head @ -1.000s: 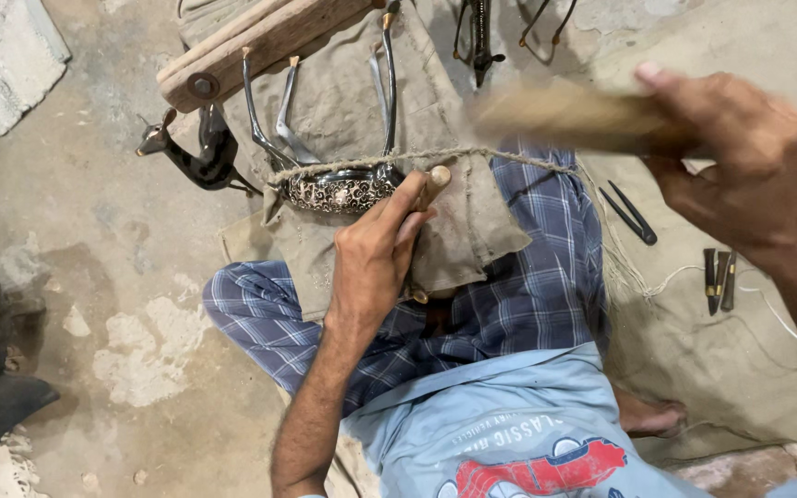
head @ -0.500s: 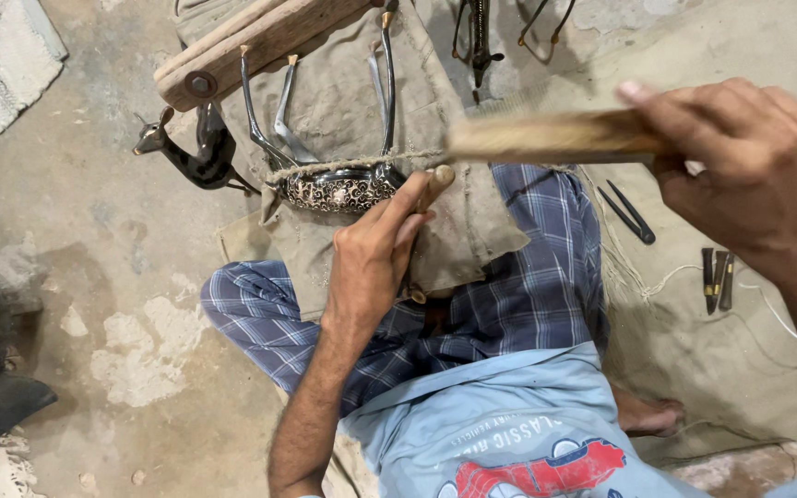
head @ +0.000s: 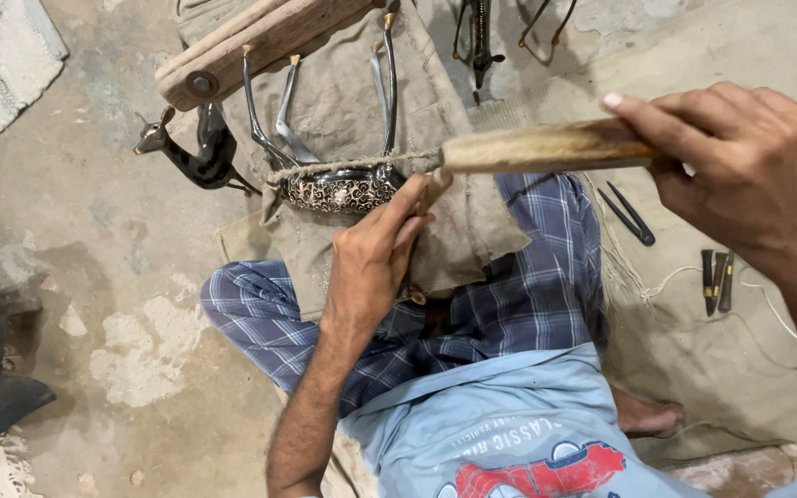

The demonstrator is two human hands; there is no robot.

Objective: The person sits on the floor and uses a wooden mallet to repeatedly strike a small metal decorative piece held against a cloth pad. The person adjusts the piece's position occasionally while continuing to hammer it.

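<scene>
On a bare concrete floor [head: 122,304] spread with a coarse cloth [head: 343,101], a person sits cross-legged in blue checked trousers at a wooden clamp block [head: 260,41]. The left hand [head: 375,263] is closed around a small chisel [head: 431,189], its tip set against the patterned metal piece [head: 334,192], which lies on the cloth tied down with cord, amid the curved metal rods below the block. The right hand [head: 740,161] grips a wooden stick [head: 546,146], level, its blunt end right at the chisel's head. Done well, the step probably calls for short, square taps, the chisel held at a steady angle so that it does not skid across the engraved surface, and the left fingers clear of the stick's end. A dark deer figurine [head: 191,152] stands left of the piece; spare punches [head: 717,281] and tweezers [head: 629,214] lie to the right.
</scene>
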